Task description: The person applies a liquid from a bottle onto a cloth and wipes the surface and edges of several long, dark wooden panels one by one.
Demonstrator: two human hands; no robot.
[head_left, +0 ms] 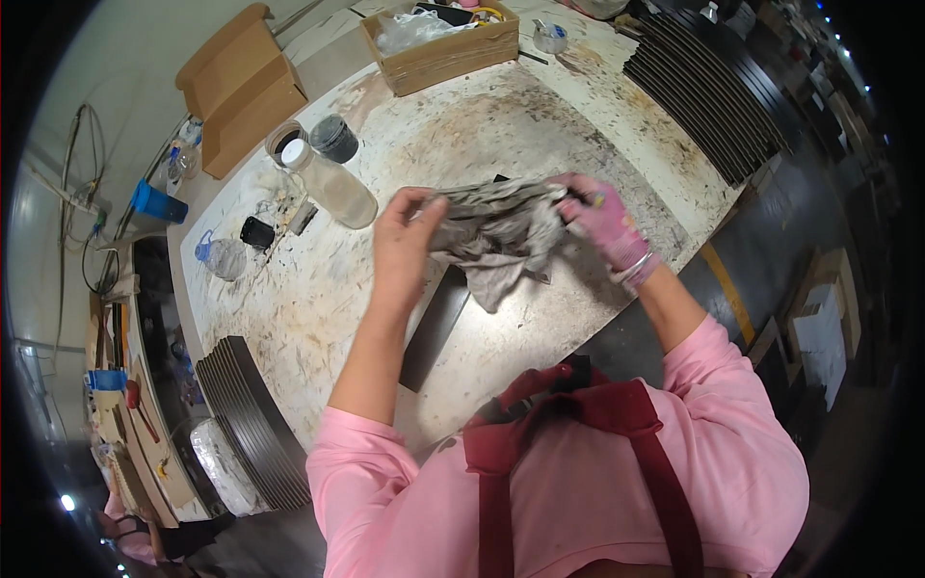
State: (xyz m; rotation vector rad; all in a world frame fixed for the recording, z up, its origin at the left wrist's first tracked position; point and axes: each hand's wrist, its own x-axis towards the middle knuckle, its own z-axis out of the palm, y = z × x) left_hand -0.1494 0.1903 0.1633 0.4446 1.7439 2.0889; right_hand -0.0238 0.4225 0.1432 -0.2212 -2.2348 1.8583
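Note:
A crumpled grey rag point(501, 236) is stretched between my two hands above the table. My bare left hand point(409, 223) pinches its left end, fingers closed. My right hand point(602, 223), in a pink glove, grips the other end. Below the rag a dark flat strip point(436, 328) lies on the stained white table point(318, 356); the rag hides part of it. To the left of my left hand, a clear bottle with a white cap point(332, 183) leans or lies on the table, tilted; which one I cannot tell.
Dark jars point(333, 139) and a small black cup point(257, 232) sit at the left. An open cardboard box point(448, 58) holds plastic bags at the back. Stacked dark strips point(708, 96) lie far right, with another stack point(251, 419) near left. A person point(135, 535) is at the lower left.

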